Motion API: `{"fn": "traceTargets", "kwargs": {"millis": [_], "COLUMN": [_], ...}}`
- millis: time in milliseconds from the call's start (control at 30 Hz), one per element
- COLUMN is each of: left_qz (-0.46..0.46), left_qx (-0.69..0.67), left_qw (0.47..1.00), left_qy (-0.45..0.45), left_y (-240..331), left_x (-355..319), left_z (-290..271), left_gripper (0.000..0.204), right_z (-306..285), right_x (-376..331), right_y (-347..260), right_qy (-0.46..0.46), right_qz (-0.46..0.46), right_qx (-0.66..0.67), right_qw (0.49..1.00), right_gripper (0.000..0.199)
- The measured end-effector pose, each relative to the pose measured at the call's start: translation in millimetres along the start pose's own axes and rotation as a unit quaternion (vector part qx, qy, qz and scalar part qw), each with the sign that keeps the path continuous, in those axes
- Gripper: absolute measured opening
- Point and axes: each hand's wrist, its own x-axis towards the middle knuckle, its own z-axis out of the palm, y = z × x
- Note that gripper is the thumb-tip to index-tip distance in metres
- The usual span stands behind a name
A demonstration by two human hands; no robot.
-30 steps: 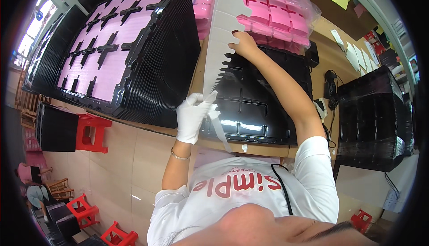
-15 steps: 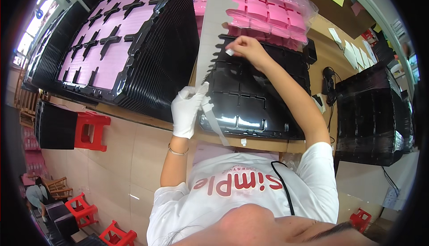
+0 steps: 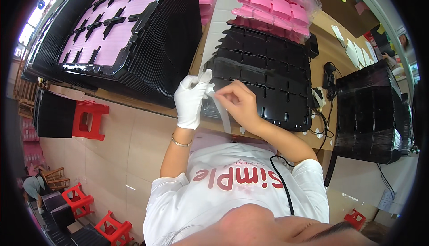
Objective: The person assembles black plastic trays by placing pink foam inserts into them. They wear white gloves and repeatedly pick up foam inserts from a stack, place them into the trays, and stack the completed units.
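My left hand [image 3: 189,100], in a white glove, is closed on a white strip of small stickers [image 3: 222,115] whose tail hangs down past the table's front edge. My bare right hand [image 3: 241,105] is just right of it, thumb and fingertips pinched close to the strip. Whether a sticker is between those fingertips is too small to tell. Under and beyond both hands lies a black plastic tray [image 3: 288,92] with raised cross-shaped ribs and a notched left edge.
Pink trays in clear wrap [image 3: 277,7] lie beyond the black one. At left stands a tall stack of black trays [image 3: 167,45] topped by a pink sheet [image 3: 147,11]. Wrapped black trays [image 3: 366,121] stand at right, near a cable [image 3: 330,121]. Red stools [image 3: 89,118] are on the floor.
My right hand has come back from the tray's far left edge to beside my gloved hand. The small white piece it pinched no longer shows in its fingers.
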Motion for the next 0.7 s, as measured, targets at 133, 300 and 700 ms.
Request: {"fn": "traceTargets", "kwargs": {"millis": [133, 300, 700], "left_qz": [0.037, -0.003, -0.021], "left_qx": [0.050, 0.017, 0.031], "left_qw": [0.997, 0.998, 0.999], "left_qy": [0.041, 0.053, 0.020], "left_y": [-7, -4, -1], "left_x": [0, -5, -7], "left_z": [-14, -24, -25], "left_gripper": [0.021, 0.022, 0.017], "right_z": [-13, -22, -5], "right_x": [6, 26, 27], "right_y": [-11, 13, 20], "right_qy": [-0.081, -0.188, -0.143], "right_qz": [-0.050, 0.052, 0.047], "right_qx": [-0.001, -0.108, -0.227], "right_qw": [0.995, 0.975, 0.962], "right_gripper": [0.009, 0.011, 0.015]}}
